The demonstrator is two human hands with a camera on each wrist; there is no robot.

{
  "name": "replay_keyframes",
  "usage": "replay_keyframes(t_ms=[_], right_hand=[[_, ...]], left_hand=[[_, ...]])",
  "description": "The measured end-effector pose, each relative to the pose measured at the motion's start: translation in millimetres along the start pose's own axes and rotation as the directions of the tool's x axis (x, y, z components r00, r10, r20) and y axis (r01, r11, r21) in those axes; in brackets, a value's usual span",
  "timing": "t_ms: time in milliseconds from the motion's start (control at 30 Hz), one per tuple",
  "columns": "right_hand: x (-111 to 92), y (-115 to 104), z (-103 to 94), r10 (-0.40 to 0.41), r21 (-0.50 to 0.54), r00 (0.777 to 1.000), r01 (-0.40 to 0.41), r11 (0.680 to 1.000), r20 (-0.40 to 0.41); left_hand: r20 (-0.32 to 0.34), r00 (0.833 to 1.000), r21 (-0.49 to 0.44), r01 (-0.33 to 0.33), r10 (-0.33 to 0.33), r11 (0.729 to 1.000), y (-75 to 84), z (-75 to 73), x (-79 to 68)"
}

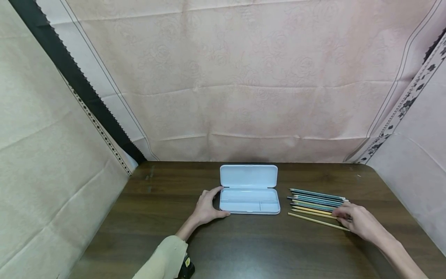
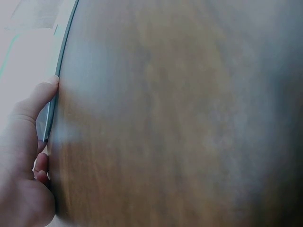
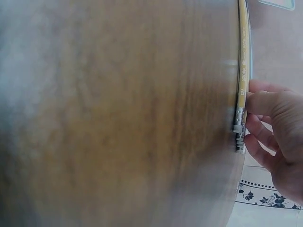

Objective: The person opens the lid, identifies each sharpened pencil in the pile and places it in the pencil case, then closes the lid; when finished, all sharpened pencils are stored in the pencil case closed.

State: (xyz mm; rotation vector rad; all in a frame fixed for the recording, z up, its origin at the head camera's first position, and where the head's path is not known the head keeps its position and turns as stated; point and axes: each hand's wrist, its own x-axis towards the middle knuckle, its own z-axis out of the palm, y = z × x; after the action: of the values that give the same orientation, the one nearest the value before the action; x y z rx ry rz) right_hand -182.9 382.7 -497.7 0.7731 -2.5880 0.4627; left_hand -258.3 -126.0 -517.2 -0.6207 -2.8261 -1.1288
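A light blue pencil case (image 1: 249, 190) lies on the table with its lid folded back, showing a divided tray inside. My left hand (image 1: 208, 206) grips the case by its left side, thumb at the front corner and fingers by the hinge. To the right of the case, several pencils (image 1: 315, 199), teal, dark and yellow, lie side by side. My right hand (image 1: 360, 220) is at their right ends, thumb and fingertips pinching a yellow pencil (image 1: 311, 212). Another yellow pencil (image 1: 318, 222) lies nearer, slightly apart, its metal-banded end by the hand in the right wrist view.
The dark wooden table (image 1: 251, 248) spreads out in front of both hands. Pale patterned cloth (image 1: 244, 77) hangs behind its far edge, with more cloth at left and right. A black wristband (image 1: 187, 267) shows at the left sleeve.
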Motion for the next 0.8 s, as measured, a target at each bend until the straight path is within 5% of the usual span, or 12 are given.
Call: replay_keyframes(t_ms=[800], right_hand=[[9.9, -7.0, -3.4, -0.063, 0.045, 0.998, 0.065, 0.997, -0.025]], left_hand=[[0.003, 1.000, -0.011, 0.008, -0.008, 1.000, 1.6, -0.4, -0.6]])
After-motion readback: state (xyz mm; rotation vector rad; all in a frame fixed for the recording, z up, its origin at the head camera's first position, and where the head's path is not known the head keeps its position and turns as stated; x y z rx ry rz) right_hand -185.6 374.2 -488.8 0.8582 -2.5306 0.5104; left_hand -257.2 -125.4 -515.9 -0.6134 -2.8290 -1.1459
